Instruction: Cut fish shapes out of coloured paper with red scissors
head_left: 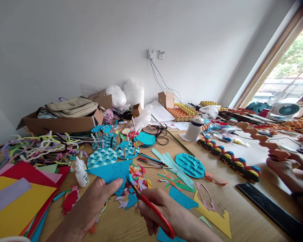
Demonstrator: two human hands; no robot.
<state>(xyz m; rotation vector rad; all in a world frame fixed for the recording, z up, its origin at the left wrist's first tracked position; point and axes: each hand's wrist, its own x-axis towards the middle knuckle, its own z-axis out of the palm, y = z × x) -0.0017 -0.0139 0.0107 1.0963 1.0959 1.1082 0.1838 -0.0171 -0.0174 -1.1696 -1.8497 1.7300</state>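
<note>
Two bare hands in my remote view. Left hand (pixel 94 198) pinches blue paper sheet (pixel 108 170) with pencilled pointed outline, just right of white plastic glue bottle (pixel 81 175); thumb on top, other fingers mostly hidden beneath. Right hand (pixel 164 205), farther right of bottle, has fingers curled closed round red-handled scissors (pixel 157 211), blades at paper's right edge; blade gap I cannot tell. Multicoloured paper scraps (pixel 141 184) lie right of bottle, yellow paper sheet (pixel 22 195) left, light-blue wavy disc (pixel 102 158) behind and right.

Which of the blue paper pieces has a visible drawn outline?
The blue paper held by the left hand: a pointed outline is drawn there. The blue offcut right of the scissors shows none.
</note>
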